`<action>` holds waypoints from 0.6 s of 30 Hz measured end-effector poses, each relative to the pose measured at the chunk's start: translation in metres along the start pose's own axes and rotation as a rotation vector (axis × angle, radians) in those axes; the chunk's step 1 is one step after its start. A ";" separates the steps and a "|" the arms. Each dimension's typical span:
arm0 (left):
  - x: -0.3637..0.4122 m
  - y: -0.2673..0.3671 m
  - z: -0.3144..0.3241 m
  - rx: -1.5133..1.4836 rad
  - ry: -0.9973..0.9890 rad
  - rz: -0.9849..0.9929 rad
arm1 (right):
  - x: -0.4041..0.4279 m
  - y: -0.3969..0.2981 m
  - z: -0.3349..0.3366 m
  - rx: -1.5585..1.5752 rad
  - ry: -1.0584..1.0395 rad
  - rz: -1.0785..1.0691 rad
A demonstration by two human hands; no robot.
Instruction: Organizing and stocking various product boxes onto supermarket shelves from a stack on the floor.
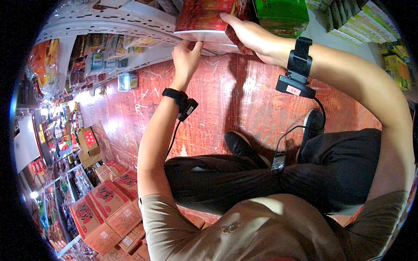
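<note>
At the top of the view a red printed carton (204, 19) with a white front edge sits at the edge of the shelf. My right hand (251, 37) grips its right side, thumb on the upper face and fingers hidden down the side. Beside the carton's lower left edge is my left hand (186, 58), its fingers curled and thumb raised. Whether those fingertips pinch anything is hidden. A green box (282, 16) stands just right of the red carton. Each wrist wears a black strap with a small cabled device.
White perforated metal shelving (130, 23) with bagged goods runs along the upper left. A clear plastic tub (127, 82) and loose string (141, 106) lie on the reddish floor (202, 107). Red-printed cardboard cartons (107, 208) are stacked at lower left. Yellow-green boxes (365, 24) line the upper right.
</note>
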State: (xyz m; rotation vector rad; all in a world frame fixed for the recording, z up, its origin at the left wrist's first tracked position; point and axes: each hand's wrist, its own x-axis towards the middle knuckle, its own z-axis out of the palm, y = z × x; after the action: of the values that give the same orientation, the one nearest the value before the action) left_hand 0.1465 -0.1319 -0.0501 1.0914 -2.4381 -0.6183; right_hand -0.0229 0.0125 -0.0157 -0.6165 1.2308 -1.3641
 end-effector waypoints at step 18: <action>-0.009 -0.006 0.014 -0.332 -0.020 -0.039 | -0.008 0.010 -0.011 0.182 0.006 0.064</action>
State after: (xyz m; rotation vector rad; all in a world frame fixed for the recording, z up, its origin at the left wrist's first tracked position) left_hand 0.1486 -0.1251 -0.0661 0.9995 -2.2284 -1.0084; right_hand -0.0272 0.0249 -0.0257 -0.4419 1.1078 -1.4063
